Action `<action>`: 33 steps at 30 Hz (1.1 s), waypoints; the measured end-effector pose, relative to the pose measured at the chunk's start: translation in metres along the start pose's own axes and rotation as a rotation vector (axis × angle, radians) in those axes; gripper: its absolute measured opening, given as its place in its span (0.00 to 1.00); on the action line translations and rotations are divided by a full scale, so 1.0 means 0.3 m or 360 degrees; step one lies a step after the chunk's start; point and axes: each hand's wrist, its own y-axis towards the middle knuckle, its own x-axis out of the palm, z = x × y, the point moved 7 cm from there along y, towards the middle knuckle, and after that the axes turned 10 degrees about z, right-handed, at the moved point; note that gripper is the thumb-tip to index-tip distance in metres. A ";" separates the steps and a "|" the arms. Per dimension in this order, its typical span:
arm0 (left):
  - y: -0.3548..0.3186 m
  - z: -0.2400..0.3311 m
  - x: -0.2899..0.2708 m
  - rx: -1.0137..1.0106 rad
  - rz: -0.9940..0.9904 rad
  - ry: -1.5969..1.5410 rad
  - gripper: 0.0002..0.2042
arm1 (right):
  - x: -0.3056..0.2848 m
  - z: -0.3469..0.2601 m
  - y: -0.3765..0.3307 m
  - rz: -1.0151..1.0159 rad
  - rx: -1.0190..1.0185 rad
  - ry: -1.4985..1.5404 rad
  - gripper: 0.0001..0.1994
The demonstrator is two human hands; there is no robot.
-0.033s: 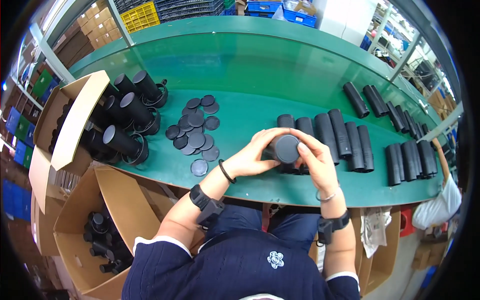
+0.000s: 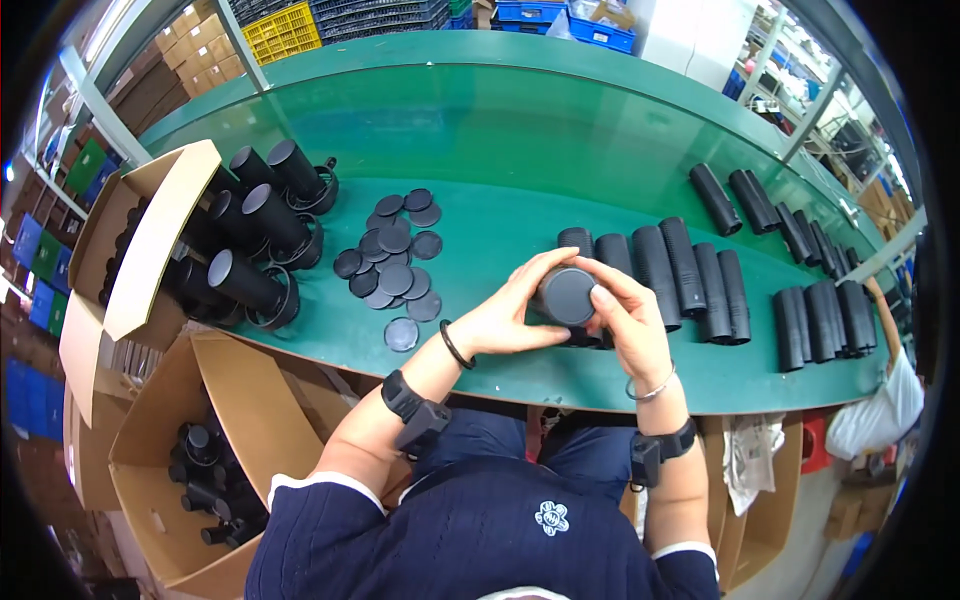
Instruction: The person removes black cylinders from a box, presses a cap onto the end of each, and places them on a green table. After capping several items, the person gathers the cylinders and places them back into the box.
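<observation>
Between both hands I hold a black plastic cylinder (image 2: 560, 308) with a round flat black cap (image 2: 571, 296) on the end facing me. My left hand (image 2: 515, 310) wraps its left side, fingers over the far edge and thumb beneath. Around the right side curls my right hand (image 2: 632, 308), its thumb against the cap's rim. Directly behind and right of my hands lie several black ribbed tubes (image 2: 655, 275). Loose black discs (image 2: 395, 280) are spread on the green table left of my hands, some overlapping.
Capped black cylinders (image 2: 272, 218) stand in ring-shaped holders at the table's left, beside an open carton (image 2: 165, 250). Below it, another carton (image 2: 275, 400) contains black parts. More tubes (image 2: 820, 320) lie at the right. A raised green ledge (image 2: 480, 110) borders the far side.
The capped cylinder has shifted very slightly left, and my hands with it. My left thumb reaches a little further along underneath.
</observation>
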 end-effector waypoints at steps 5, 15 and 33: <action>-0.044 -0.045 -0.019 -0.0359 0.0159 -0.0712 0.34 | 0.058 0.044 0.000 -0.0089 0.0242 0.0304 0.18; -0.019 -0.012 -0.047 -0.0490 0.0233 -0.0817 0.28 | 0.107 0.038 0.069 -0.0094 0.0217 0.0326 0.13; 0.156 -0.391 -0.077 -0.1112 0.0545 0.0208 0.43 | -0.271 -0.154 0.335 0.0456 -0.0508 -0.1307 0.30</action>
